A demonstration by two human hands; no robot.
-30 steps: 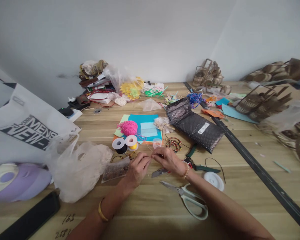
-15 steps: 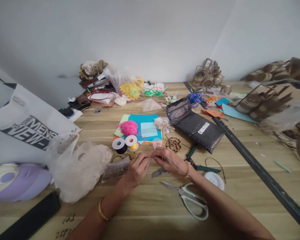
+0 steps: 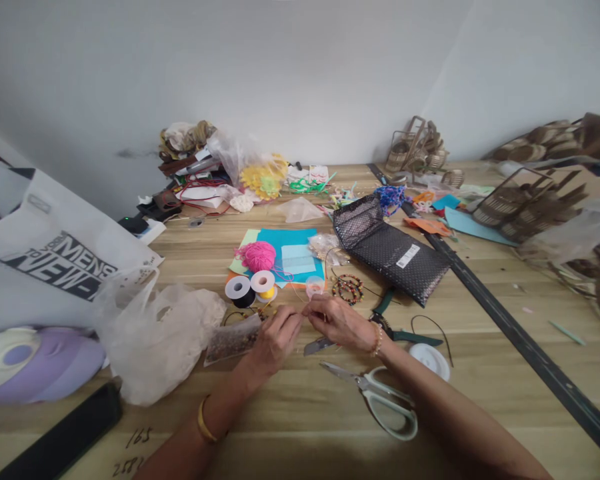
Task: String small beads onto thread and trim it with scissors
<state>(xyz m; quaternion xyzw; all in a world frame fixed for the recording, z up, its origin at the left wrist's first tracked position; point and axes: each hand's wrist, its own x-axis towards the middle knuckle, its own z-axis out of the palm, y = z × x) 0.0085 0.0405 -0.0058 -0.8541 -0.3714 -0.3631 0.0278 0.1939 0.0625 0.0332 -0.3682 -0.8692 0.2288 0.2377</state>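
My left hand (image 3: 274, 339) and my right hand (image 3: 337, 321) meet fingertip to fingertip over the wooden table (image 3: 300, 413). Both are pinched shut on something small between them, too fine to name. A small clear bag of brown beads (image 3: 231, 340) lies just left of my left hand. Thread spools (image 3: 250, 287) in black and yellow stand just beyond it, with a pink ball of yarn (image 3: 259, 255) behind. A beaded bracelet (image 3: 347, 288) lies beyond my right hand. Scissors (image 3: 380, 397) rest under my right forearm.
Green-handled pliers (image 3: 395, 327) and a white spool (image 3: 430, 361) lie right of my hands. A black dotted pouch (image 3: 387, 250) sits further back. A crumpled plastic bag (image 3: 153, 330), a white printed bag (image 3: 45, 267) and a dark phone (image 3: 60, 437) fill the left. Woven baskets (image 3: 530, 200) crowd the right.
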